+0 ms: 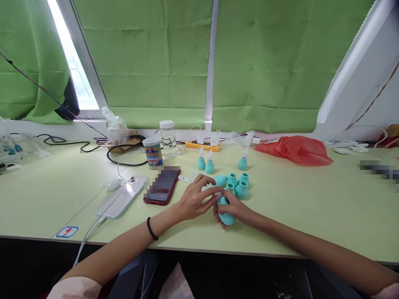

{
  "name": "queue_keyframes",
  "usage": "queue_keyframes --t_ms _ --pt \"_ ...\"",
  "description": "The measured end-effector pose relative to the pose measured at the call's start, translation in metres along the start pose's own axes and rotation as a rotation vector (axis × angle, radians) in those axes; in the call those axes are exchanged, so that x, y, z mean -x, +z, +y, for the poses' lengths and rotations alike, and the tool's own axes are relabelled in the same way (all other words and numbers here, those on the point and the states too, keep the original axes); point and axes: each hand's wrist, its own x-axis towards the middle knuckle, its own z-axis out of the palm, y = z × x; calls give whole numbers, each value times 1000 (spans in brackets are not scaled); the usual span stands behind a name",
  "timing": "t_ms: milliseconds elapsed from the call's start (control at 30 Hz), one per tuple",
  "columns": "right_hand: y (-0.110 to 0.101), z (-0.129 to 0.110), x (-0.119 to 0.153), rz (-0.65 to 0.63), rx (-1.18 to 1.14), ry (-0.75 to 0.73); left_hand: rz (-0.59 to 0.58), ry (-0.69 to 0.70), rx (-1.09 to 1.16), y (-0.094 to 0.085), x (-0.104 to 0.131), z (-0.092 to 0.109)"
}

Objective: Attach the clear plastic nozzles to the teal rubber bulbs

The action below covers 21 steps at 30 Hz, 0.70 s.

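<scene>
My right hand (232,207) is wrapped round a teal rubber bulb (226,216) near the table's front edge, its rounded end towards me. The fingertips of my left hand (199,197) meet at the bulb's neck, pinched on a small clear part that is mostly hidden. Just behind my hands stand several open-necked teal bulbs (241,189), and another teal bulb (220,180) lies on its side. Farther back are two teal bulbs with clear nozzles (209,162) and a third capped bulb (243,162) to their right. Small white pieces (183,179) lie left of the bulbs.
A red-edged phone (162,185) and a pale phone (121,197) with a cable lie left. Behind them stand a noodle cup (153,152) and a lidded jar (168,139). An orange power strip (202,145) and a red plastic bag (294,150) are at the back.
</scene>
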Motion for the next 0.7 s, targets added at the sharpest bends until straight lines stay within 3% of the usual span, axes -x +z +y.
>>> queue_keyframes --t_ms 133,367,500,700 --pt "0 -1 0 -8 -84 -47 109 39 -63 4 0 -5" --pt "8 0 3 106 -109 -148 334 -20 -99 13 4 -3" --pt "11 -2 5 143 -31 -155 382 -28 -69 11 1 0" --pt "10 -4 7 265 112 -238 348 -139 71 3 -3 3"
